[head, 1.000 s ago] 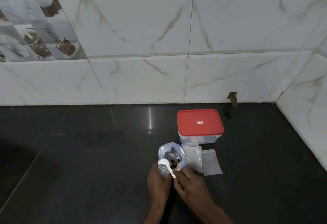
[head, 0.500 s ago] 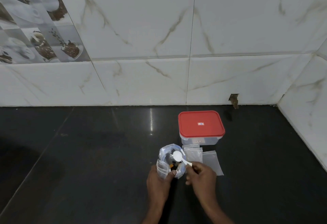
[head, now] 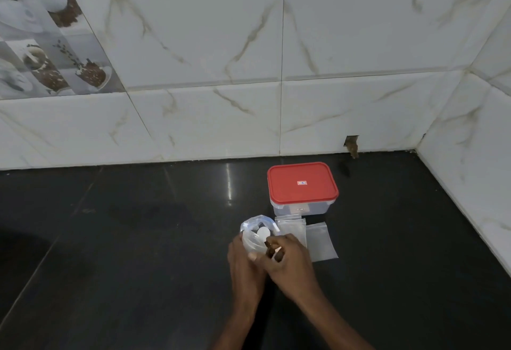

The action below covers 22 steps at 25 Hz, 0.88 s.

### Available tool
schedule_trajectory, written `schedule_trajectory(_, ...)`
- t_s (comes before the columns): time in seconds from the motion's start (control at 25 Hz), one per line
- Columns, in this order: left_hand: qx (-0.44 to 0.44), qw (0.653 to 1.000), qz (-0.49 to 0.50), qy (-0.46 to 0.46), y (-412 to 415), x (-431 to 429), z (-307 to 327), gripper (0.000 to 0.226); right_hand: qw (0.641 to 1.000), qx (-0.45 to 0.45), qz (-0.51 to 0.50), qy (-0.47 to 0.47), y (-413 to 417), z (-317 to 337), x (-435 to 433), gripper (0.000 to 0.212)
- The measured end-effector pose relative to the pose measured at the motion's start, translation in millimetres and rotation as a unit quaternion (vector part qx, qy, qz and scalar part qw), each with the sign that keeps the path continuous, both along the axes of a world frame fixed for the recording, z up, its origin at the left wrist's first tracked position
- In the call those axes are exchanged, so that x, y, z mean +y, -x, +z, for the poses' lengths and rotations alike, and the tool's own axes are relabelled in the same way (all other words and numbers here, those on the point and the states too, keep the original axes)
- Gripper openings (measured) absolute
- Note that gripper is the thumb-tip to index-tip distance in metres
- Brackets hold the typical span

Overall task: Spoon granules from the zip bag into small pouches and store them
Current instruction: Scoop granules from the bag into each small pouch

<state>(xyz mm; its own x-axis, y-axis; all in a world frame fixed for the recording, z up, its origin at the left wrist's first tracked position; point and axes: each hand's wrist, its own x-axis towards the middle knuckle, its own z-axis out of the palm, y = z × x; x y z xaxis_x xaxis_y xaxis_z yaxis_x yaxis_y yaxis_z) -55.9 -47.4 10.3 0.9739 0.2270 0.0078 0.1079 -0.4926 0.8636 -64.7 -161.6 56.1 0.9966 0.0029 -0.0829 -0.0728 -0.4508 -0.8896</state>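
Both hands are in tight at the zip bag (head: 255, 234), low on the dark counter (head: 116, 252) at about six o'clock in the view. The left hand (head: 244, 262) grips the bag's near wall, thumb pressed onto the clear plastic, keeping the mouth open and upright. The right hand (head: 290, 259) is pinched around the handle of the white spoon (head: 262, 231), and the bowl sits inside the bag's mouth. Granules are hard to make out through the plastic, maybe a dark patch behind the fingers, but I can't say for sure.

At three o'clock from the bag, touching or just beside it, lie the empty pouches (head: 293, 229), one overlapping stack and a flat one (head: 320, 241) further right. At one o'clock from the bag, just beyond the pouches, stands the box (head: 302, 189), red lid on, near the tiled wall (head: 221, 73).
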Motion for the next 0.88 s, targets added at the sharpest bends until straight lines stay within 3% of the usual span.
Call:
schedule_trajectory(0.12, 0.014, 0.999, -0.018, -0.04, 1.1, -7.4, -4.5, 0.034, 0.998, 0.006, -0.017, 0.054, -3.5, -13.0, -5.1, 0.024)
schedule_trajectory(0.28, 0.059, 0.995, -0.004, 0.084, 16.9, -9.2, 2.6, 0.065, 0.996, 0.013, -0.053, -0.067, -11.4, -19.9, -22.4, 0.004)
schedule_trajectory(0.4, 0.073, 0.972, -0.031, 0.22, 16.4, -6.5, 11.7, 0.028, 0.971, 0.058, -0.066, -0.222, -19.9, -11.0, -32.4, 0.005)
schedule_trajectory(0.48, 0.07, 0.962, -0.024, 0.261, 10.0, -5.7, 14.6, 0.019, 0.957, 0.078, -0.064, -0.273, -24.5, -7.3, -37.0, 0.005)
schedule_trajectory(0.64, 0.085, 0.948, 0.004, 0.308, 3.7, -7.7, 20.1, 0.029, 0.951, 0.093, -0.077, -0.283, -31.8, -7.5, -41.0, 0.007)
schedule_trajectory(0.88, 0.064, 0.926, 0.021, 0.371, -10.1, -5.1, 30.8, 0.01, 0.954, 0.096, -0.068, -0.275, -34.8, -4.9, -50.4, 0.008)
